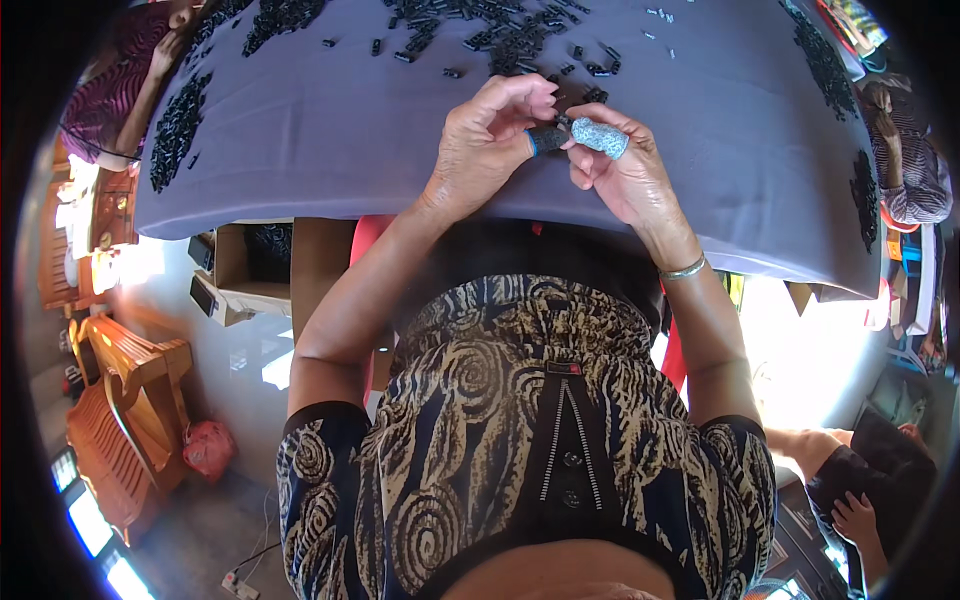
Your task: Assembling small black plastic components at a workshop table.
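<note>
Cloth (330, 130), smooth and grey-purple, drapes over the table, with heaps of small black blocky parts (500, 40) strewn along its far side. Left hand (485, 150) and right hand (620, 170) meet above the near edge, fingers pinched shut on one small black part (548, 137) between them. A speckled blue-white cot (600, 137) sheathes the right forefinger.

1. Bright daylight falls evenly on the grey table (300, 130); shadows there are soft.
2. Floor patches at the lower right and left are blown out to white glare.
3. Fisheye bending curves the table edge; black vignette fills the corners.
4. The rim is slightly blurred.
</note>
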A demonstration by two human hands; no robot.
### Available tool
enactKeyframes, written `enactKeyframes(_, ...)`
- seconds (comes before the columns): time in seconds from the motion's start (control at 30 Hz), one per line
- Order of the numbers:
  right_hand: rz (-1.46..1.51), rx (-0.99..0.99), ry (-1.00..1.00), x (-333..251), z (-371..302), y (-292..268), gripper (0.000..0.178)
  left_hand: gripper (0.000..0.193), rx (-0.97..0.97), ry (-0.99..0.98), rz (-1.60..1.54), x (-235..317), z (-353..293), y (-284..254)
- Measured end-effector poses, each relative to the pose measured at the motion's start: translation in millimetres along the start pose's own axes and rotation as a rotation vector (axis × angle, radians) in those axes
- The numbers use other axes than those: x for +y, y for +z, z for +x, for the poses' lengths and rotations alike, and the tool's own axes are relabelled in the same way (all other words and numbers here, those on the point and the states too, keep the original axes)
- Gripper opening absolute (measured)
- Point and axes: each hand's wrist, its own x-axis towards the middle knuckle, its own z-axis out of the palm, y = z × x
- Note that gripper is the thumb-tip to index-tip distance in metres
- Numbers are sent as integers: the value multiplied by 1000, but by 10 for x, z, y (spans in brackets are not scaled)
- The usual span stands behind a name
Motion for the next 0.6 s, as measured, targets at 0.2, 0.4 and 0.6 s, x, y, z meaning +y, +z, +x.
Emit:
enactKeyframes(0.2, 113, -64, -24, 107, -35, 45, 18, 25, -74, -85, -4, -19, -54, -47)
enactKeyframes(0.4, 114, -82, -65, 141, -52, 112, 18, 21, 46, -138, -245, -34, -142, 39)
enactKeyframes(0.6, -195, 12, -69, 33, -40, 154, 15, 17, 62, -133, -282, -5, -112, -39)
